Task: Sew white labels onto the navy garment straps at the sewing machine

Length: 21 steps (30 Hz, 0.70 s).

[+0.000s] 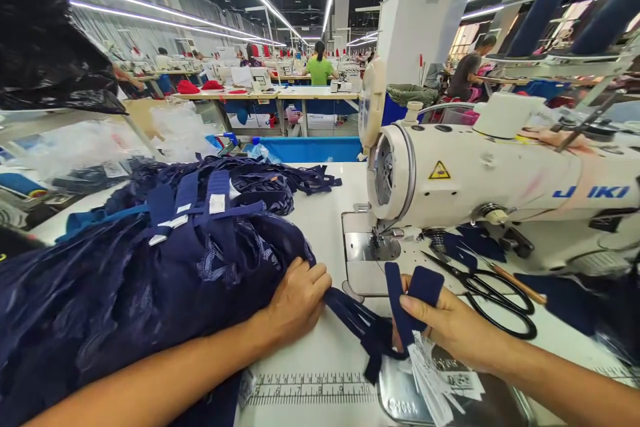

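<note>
White tabletop [310, 360] fills the foreground, a black ruler scale [310, 388] printed along it at six o'clock. Right of that, a shiny metal plate [395, 393] sits under a fanned sheaf of thin white labels [431, 387]. At four o'clock, the right hand [443, 320] pinches a flat, smooth navy strip [399, 293] and a wider, round-cornered navy tab [426, 285], thumb on top. Narrow navy straps [350, 313] run between it and the left hand [299, 297], at six o'clock, its fingers closed on the near edge of a navy garment bundle [210, 247]. That bundle, heaped toward eight o'clock, is soft and crumpled, with lacy patches, matte bands and small white tags [217, 203]. Black-handled scissors [500, 300] lie at four o'clock. At three stands a glossy cream JUKI sewing machine [490, 173] with a rounded head. Farther off, at twelve, a person in a green top [320, 70] sits among worktables [295, 95].
</note>
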Tool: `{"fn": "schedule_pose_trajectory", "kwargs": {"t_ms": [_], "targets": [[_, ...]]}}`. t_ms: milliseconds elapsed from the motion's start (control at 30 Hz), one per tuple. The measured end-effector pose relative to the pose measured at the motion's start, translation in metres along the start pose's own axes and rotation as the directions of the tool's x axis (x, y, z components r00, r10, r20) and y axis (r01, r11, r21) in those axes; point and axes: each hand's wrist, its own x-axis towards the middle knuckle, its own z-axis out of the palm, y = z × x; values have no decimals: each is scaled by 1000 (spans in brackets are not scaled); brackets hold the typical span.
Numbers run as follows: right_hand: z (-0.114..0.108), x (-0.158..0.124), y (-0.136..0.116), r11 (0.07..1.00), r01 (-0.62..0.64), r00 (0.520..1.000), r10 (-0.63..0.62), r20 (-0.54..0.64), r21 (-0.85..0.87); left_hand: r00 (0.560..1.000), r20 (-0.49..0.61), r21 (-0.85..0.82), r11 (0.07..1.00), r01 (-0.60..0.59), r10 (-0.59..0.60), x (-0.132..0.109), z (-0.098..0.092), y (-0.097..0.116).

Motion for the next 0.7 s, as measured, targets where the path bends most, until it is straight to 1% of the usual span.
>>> {"fn": "schedule_pose_trajectory", "kwargs": {"t_ms": [67, 167, 267, 367, 433, 500, 600, 633, 700], "targets": [[-4, -4, -1, 993, -35, 997, 43, -64, 116, 1000, 12, -30, 999, -26, 27, 7, 3, 3], [-6, -8, -3, 970, -31, 982, 74, -173, 242, 998, 31, -56, 997, -49, 51, 17, 6, 7], [-7, -11, -3, 955, -20, 958, 103, -268, 295, 995, 58, -68, 995, -74, 78, 25, 7, 11], [-8, -11, -1, 944, -7, 929, 129, -348, 330, 991, 81, -75, 992, -97, 103, 28, 6, 11], [-8, -8, 0, 934, 24, 910, 127, -395, 355, 989, 89, -83, 990, -112, 119, 25, 5, 9], [-8, -3, 1, 923, 112, 880, 79, -468, 368, 989, 85, -82, 990, -112, 118, 19, 3, 6], [-9, 5, 3, 893, 251, 819, 11, -574, 375, 995, 53, -64, 995, -76, 79, 4, -3, 0], [-9, 7, 3, 886, 272, 808, 2, -590, 375, 997, 42, -58, 996, -63, 65, 0, -6, -1], [-11, 9, 4, 892, 265, 806, 4, -592, 367, 998, 36, -45, 998, -43, 45, -9, -12, -2]]}}
